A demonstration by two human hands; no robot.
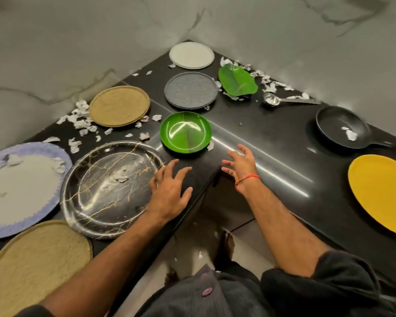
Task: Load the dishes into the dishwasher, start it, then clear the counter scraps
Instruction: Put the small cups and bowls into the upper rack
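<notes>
Corner of a kitchen: pale veined marble walls, a black L-shaped surface [272, 143] running into the corner, tiled floor seen below.

Dishes are noted from largest down. On the left arm of the surface: a tan woven plate [32, 266] at the near edge, a lilac-rimmed plate [21, 186] carrying paper scraps, a black gold-veined plate [110, 188], a second tan plate [119, 106]. Toward the corner: a grey plate [191, 90], a white plate [191, 54], a green leaf-shaped dish [237, 80]. At the inner corner: a round green bowl [185, 132]. On the right: a yellow plate [382, 193], a black pan [341, 126], a steel scoop [270, 99]. White paper scraps [80, 120] are scattered among them.

The left hand [169, 191] hovers at the veined plate's right rim, fingers spread and holding nothing; contact cannot be confirmed. The right hand [240, 163] hangs near the green bowl, fingers apart, empty.

Step judged: the very start of loading; every dish is on the surface, and no dishwasher is in view. A first plate is to be gripped by its rim next, scraps tipped off.

No brands, labels or writing are legible.
</notes>
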